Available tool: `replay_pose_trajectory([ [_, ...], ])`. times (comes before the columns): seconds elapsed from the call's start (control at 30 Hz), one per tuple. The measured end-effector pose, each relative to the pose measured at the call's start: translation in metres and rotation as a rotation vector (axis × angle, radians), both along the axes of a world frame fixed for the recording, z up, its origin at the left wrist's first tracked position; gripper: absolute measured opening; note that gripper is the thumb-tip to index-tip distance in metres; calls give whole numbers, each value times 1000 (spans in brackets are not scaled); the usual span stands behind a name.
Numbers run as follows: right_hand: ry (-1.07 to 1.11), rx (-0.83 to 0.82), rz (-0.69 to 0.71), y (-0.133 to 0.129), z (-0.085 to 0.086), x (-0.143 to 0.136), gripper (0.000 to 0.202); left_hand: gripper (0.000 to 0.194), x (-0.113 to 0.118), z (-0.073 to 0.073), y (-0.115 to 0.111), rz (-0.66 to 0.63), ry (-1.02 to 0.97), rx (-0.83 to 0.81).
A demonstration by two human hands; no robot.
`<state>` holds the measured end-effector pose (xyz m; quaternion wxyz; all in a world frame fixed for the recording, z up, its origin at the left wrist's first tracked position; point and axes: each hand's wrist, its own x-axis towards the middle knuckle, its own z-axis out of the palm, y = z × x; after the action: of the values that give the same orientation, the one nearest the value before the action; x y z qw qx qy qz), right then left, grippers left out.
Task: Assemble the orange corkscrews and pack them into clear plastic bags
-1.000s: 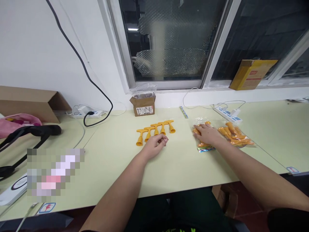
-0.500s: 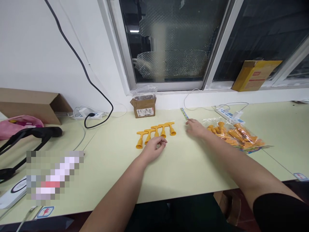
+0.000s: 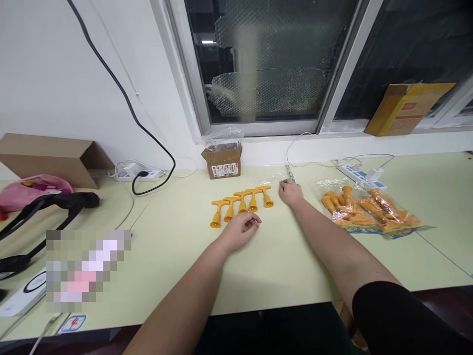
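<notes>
Several yellow plastic T-shaped pieces with flared, cup-like ends (image 3: 217, 217) lie in a slanting row on the table. Just in front of the row rests my left hand (image 3: 240, 230), loosely curled, with a gap between thumb and fingers and nothing visible in it. My right hand (image 3: 291, 192) is closed at the near end of a flat clear plastic bag (image 3: 275, 176) with a colourful printed strip (image 3: 289, 171); its fingertips are hidden under the hand. To the right, a filled clear bag (image 3: 373, 209) holds more yellow pieces.
Behind the row stands a small open cardboard box (image 3: 224, 165). Power strips (image 3: 360, 175) and cables lie along the wall. At left are a larger carton (image 3: 44, 155), a pink bag (image 3: 37, 192) and a black frame (image 3: 59, 207). A yellow-brown box (image 3: 406, 111) leans on the window.
My right hand has drawn leftward, away from the filled bag, to the near end of the printed strip. My left hand stays by the row. The view has shifted slightly.
</notes>
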<state>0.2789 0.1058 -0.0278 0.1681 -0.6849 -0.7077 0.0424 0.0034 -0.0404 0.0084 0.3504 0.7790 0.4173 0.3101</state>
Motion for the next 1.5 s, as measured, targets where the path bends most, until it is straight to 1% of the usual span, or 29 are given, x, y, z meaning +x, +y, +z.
replay_pose_trajectory([
  [0.1, 129, 107, -64, -6, 0, 8, 53, 19, -1, -1, 1, 11, -3, -11],
  [0.17, 283, 227, -123, -12, 1, 12, 57, 19, -1, 0, 1, 26, -7, -13],
  [0.23, 529, 348, -178, -20, 1, 15, 55, 20, -1, 2, 1, 24, -8, -17],
  [0.3, 841, 439, -204, -28, 1, 15, 48, 20, -1, 3, 1, 11, -5, -17],
  [0.37, 1112, 498, -179, -37, 1, 14, 38, 20, 0, 2, 1, -11, -3, -16],
  [0.4, 1194, 516, -148, -41, 0, 13, 35, 20, 0, 2, 2, -20, -8, -14],
  [0.47, 1276, 537, -64, -50, 0, 11, 36, 18, 1, 0, 2, -24, -48, -12],
  [0.5, 1289, 536, -14, -55, 0, 10, 38, 20, 2, -1, 3, -7, -92, -13],
  [0.53, 1289, 530, 38, -60, 1, 8, 38, 28, 2, -2, 3, 22, -155, -17],
  [0.57, 1275, 519, 92, -64, 2, 5, 36, 40, 3, -2, 3, 54, -233, -29],
  [0.63, 1201, 503, 198, -73, 5, 0, 24, 67, 3, 0, 4, 111, -423, -77],
  [0.7, 1114, 505, 291, -79, 8, -5, 10, 86, 1, 4, 6, 134, -611, -161],
  [0.77, 1067, 514, 360, -83, 10, -9, 4, 92, -2, 11, 9, 140, -760, -296],
  [0.83, 1042, 511, 395, -83, 10, -9, 7, 84, -7, 17, 14, 147, -880, -446],
  [0.9, 1004, 503, 390, -81, 9, -8, 9, 71, -10, 19, 17, 155, -969, -564],
  [0.93, 988, 498, 380, -81, 8, -7, 9, 67, -10, 19, 18, 164, -983, -601],
  [1.0, 980, 480, 362, -81, 8, -5, 8, 62, -8, 16, 18, 199, -930, -619],
  [1.1, 983, 421, 359, -83, 12, -6, 8, 53, -1, 8, 16, 247, -793, -525],
  [1.17, 963, 408, 350, -86, 17, -7, 7, 48, 2, 5, 16, 258, -811, -472],
  [1.27, 985, 371, 314, -91, 23, -9, 8, 49, -1, 6, 22, 340, -993, -387],
  [1.4, 1103, 141, 336, -97, 29, -13, 18, 46, -12, 9, 33, 478, -1244, -178],
  [1.5, 1059, 81, 342, -102, 33, -17, 21, 40, -16, 9, 38, 521, -1340, -119],
])
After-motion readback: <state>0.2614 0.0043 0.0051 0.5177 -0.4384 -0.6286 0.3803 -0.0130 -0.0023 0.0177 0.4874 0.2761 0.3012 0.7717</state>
